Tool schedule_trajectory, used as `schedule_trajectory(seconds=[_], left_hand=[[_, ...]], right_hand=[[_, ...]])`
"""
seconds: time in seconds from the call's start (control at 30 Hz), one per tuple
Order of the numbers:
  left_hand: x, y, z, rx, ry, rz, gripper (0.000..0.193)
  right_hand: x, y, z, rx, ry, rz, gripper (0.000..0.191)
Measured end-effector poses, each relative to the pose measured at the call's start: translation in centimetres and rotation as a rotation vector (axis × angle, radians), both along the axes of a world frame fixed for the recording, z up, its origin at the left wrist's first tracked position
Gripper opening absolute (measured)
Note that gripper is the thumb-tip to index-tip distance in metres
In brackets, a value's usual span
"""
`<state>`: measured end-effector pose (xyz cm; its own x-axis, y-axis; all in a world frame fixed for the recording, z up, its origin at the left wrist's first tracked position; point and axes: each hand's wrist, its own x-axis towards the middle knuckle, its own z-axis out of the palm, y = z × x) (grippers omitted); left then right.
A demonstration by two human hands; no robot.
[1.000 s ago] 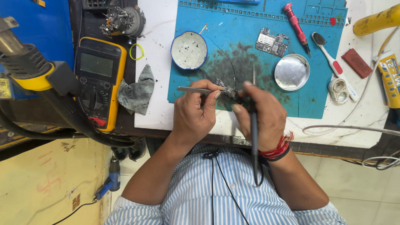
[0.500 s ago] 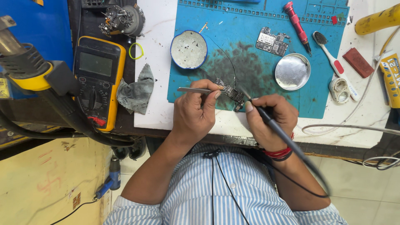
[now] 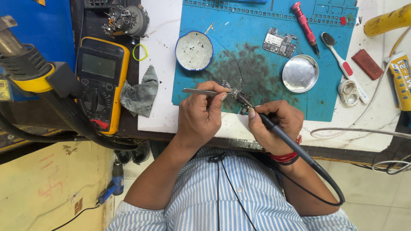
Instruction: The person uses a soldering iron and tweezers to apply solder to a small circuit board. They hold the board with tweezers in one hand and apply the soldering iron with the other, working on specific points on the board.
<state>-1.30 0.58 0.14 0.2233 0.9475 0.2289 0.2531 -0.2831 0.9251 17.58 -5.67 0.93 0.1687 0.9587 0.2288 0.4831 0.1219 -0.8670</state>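
The left hand (image 3: 201, 115) pinches tweezers (image 3: 199, 91) on the small circuit board (image 3: 234, 92) over the blue mat (image 3: 257, 64). The right hand (image 3: 274, 124) grips the soldering iron (image 3: 278, 132), tip touching the board. Soldering seems underway; steady hands are needed.

Matt blue mat (image 3: 325, 85), shiny metal tweezers (image 3: 199, 91)

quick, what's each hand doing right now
Left hand: closed on metal tweezers, tip at the small circuit board.
Right hand: closed on a black soldering iron, tip on the same board.
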Motion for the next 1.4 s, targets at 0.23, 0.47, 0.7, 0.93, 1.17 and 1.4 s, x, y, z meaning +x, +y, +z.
schedule_trajectory(seconds=[0.23, 0.47, 0.7, 0.93, 1.17, 1.4], left_hand=[[0.00, 0.07, 0.08, 0.013, -0.006, -0.007, 0.009], [0.01, 0.01, 0.06, 0.016, -0.011, -0.007, 0.009], [-0.02, -0.01, -0.07, 0.008, -0.005, -0.014, 0.009], [0.00, -0.02, -0.14, 0.021, -0.005, -0.006, 0.009], [-0.02, 0.01, -0.12, 0.011, -0.002, -0.008, 0.009], [-0.02, -0.06, -0.08, 0.012, -0.003, -0.008, 0.009]], right_hand=[[-0.09, 0.19, 0.07, 0.013, -0.029, 0.013, 0.015], [-0.31, 0.40, 0.26, 0.024, -0.081, 0.008, 0.016], [-0.23, 0.41, 0.29, 0.027, -0.093, 0.014, 0.016], [-0.23, 0.41, 0.34, 0.017, -0.089, 0.014, 0.015], [-0.25, 0.42, 0.42, 0.016, -0.088, 0.015, 0.016], [-0.24, 0.34, 0.40, 0.010, -0.088, 0.013, 0.015]])
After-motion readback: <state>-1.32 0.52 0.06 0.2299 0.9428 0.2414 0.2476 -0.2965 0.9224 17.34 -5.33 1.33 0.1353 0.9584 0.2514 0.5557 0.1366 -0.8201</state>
